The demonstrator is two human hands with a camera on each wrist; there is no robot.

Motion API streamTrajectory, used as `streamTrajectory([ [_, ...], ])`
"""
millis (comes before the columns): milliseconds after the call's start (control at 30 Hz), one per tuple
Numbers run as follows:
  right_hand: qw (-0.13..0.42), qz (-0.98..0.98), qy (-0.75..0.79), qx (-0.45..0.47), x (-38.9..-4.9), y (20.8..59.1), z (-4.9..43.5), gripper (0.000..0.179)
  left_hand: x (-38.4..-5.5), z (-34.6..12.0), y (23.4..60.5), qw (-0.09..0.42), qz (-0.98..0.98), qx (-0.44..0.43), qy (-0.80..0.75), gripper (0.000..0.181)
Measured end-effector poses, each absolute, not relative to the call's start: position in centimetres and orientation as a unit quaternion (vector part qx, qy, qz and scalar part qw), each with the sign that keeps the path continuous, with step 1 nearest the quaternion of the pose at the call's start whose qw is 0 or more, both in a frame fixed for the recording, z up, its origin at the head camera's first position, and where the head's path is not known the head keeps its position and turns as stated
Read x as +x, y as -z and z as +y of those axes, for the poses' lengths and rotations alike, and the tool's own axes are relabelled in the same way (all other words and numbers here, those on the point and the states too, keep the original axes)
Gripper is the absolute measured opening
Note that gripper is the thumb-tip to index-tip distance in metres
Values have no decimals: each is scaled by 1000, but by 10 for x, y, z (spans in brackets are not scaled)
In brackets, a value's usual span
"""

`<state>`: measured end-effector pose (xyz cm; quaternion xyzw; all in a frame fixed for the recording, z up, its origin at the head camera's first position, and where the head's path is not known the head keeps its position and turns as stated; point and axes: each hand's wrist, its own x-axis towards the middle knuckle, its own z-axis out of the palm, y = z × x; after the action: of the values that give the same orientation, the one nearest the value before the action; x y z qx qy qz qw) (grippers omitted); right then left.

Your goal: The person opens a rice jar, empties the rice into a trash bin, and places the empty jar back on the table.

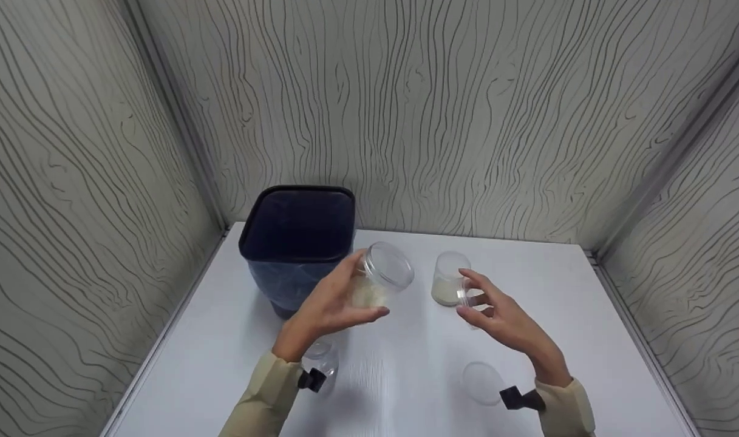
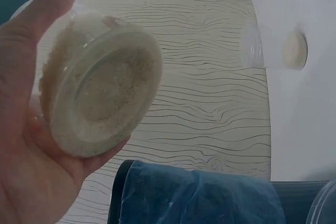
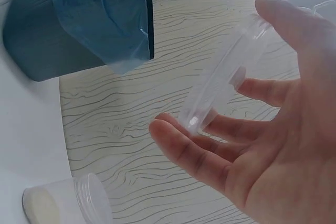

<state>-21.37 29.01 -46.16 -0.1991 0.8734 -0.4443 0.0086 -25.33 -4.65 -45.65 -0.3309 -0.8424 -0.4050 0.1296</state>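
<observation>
One clear jar [image 2: 105, 93] is tilting above the table [image 1: 418, 388], the left hand [image 1: 333, 303] grasping it with thumb and fingers around its side. Pale, cream-coloured matter is filling its lower part, looking crumbly through the base and showing darker along the wall; its ridged rim is facing up and to the right in the head view. Two round clear lids are showing: the right hand [image 1: 506, 315] is pinching a thin clear lid [image 3: 226, 72] by its edge, and a second lid [image 1: 483, 383] is lying flat on the table. One upright jar [image 1: 447, 292] with a pale layer at its bottom is standing just beyond the right hand. One clear container [image 1: 323, 357], partly hidden, is standing beside the left forearm. One dark blue bin [image 1: 272, 280] with a blue liner [image 2: 194, 195] is standing behind the left hand, near the patterned back wall [image 1: 436, 121].
</observation>
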Motion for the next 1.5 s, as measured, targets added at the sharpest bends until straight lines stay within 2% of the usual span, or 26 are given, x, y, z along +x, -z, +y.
streamTrajectory([
  [400,25,892,427,-150,-212,475,304,65,-259,-77,430,200,-835,-317,402,98],
  [1300,78,921,378,-50,-215,520,338,76,-278,-130,396,240,-856,-256,379,99],
  [1500,96,934,344,-26,-213,533,352,82,-282,-141,392,226,-863,-248,377,100],
])
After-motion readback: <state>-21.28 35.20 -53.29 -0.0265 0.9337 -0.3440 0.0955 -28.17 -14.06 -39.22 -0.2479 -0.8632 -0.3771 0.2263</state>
